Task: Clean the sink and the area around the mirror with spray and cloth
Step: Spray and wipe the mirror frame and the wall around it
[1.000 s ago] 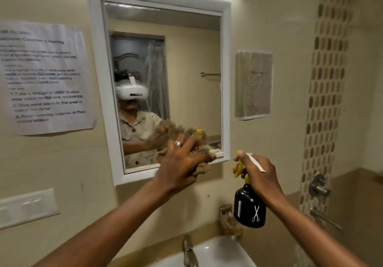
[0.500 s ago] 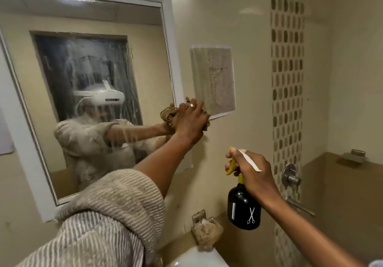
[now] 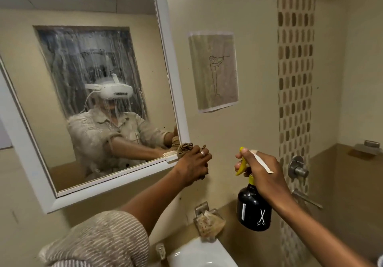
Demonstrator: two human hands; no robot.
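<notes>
The left hand [image 3: 192,166] is clenched around a crumpled tan cloth [image 3: 185,147], pressing it to the lower right corner of the white-framed wall mirror [image 3: 31,163] — the wad bunched small, I judge, so it works into the frame's edge. The glass shows pale streaks running down its middle, so wiping looks unfinished. The right hand [image 3: 263,175] grasps the neck of a black spray bottle with a yellow trigger [image 3: 253,210], held upright and apart from the wall, with fingers near the trigger — probably kept ready for the next burst. The white ceramic sink [image 3: 199,252] sits below, near a soap holder [image 3: 209,221] on the wall.
</notes>
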